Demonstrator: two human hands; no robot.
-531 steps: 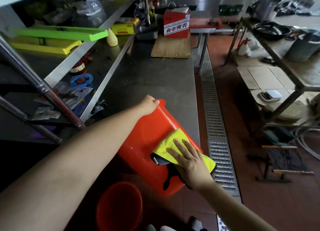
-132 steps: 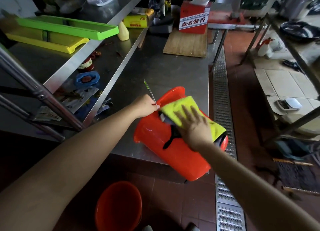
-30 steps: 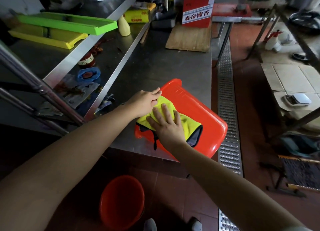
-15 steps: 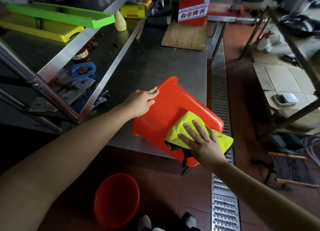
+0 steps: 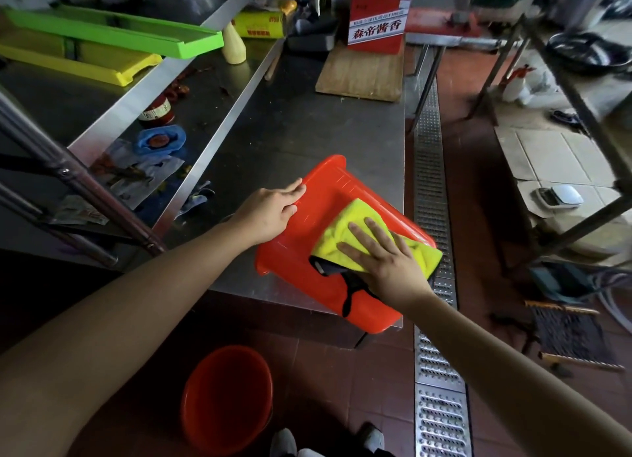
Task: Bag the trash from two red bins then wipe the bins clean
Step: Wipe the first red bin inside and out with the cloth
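A red bin (image 5: 328, 196) lies on its side at the front corner of the steel table (image 5: 301, 138), its bottom end hanging past the table's edge. My left hand (image 5: 270, 210) rests flat on the bin's upper left side, fingers near the rim, steadying it. A yellow cloth (image 5: 345, 241) with a black underside lies on the bin's wall. My right hand (image 5: 383, 258) presses flat on that cloth, fingers spread. A second red bin (image 5: 225, 398) stands upright on the floor below, in front of my feet; its inside is too dark to read.
A shelf rack on the left holds green (image 5: 113, 29) and yellow (image 5: 68, 59) trays, a jar and wrappers. A wooden board (image 5: 359, 73) and red box (image 5: 376, 18) sit at the table's far end. A metal drain grate (image 5: 434, 251) runs along the floor on the right, beside another rack.
My right hand has slid the yellow cloth up the bin's wall from its lower end towards the middle. My left hand stays on the bin's upper left side. The bin has barely shifted.
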